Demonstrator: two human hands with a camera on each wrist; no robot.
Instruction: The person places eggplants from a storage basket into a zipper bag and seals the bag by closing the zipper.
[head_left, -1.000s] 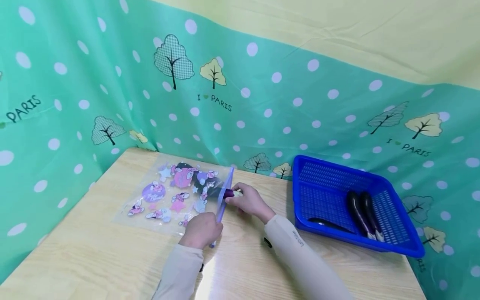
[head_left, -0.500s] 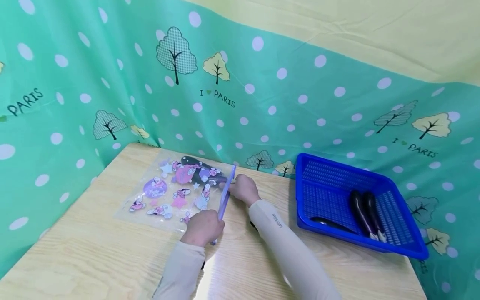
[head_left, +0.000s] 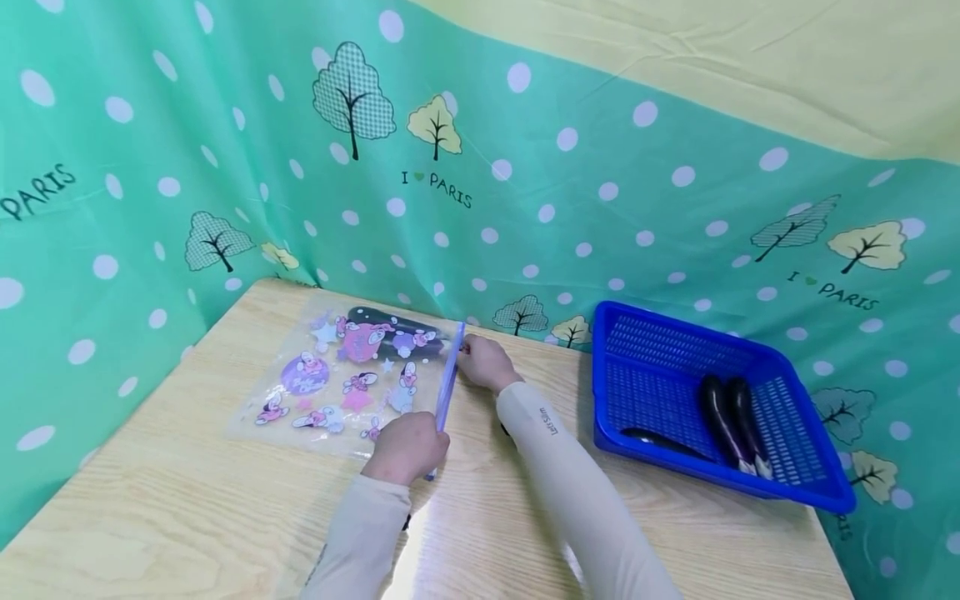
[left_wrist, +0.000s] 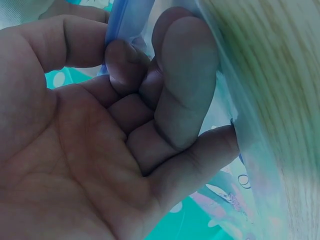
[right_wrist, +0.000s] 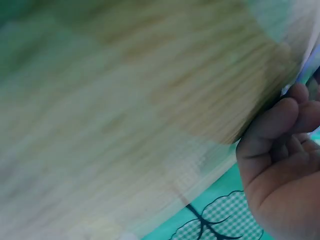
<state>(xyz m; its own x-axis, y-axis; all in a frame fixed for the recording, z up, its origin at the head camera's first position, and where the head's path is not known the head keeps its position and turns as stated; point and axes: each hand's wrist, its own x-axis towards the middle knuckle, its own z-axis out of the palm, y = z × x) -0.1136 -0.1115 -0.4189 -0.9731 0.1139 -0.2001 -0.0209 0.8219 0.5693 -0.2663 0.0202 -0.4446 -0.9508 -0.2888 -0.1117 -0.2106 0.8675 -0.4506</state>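
Observation:
A clear zip bag (head_left: 330,398) printed with pink and purple cartoon figures lies flat on the table, its purple zip strip (head_left: 447,383) facing right. Dark eggplants (head_left: 408,343) show through the plastic along its far side. My left hand (head_left: 408,446) grips the near end of the bag's mouth; in the left wrist view the thumb and curled fingers (left_wrist: 187,75) have the purple strip and film between them. At the far end of the mouth, my right hand (head_left: 486,363) pinches the bag's edge with curled fingers. Its fingertips are partly hidden in the right wrist view.
A blue plastic basket (head_left: 611,375) stands on the right of the wooden table (head_left: 187,500), holding two eggplants (head_left: 727,425) side by side and a third eggplant (head_left: 663,443) by its near wall. Green dotted cloth (head_left: 262,150) hangs behind and at the left.
My right hand has pushed an eggplant leftward fully into the bag, let go of its stem, and moved to the far end of the mouth. My left hand keeps its grip.

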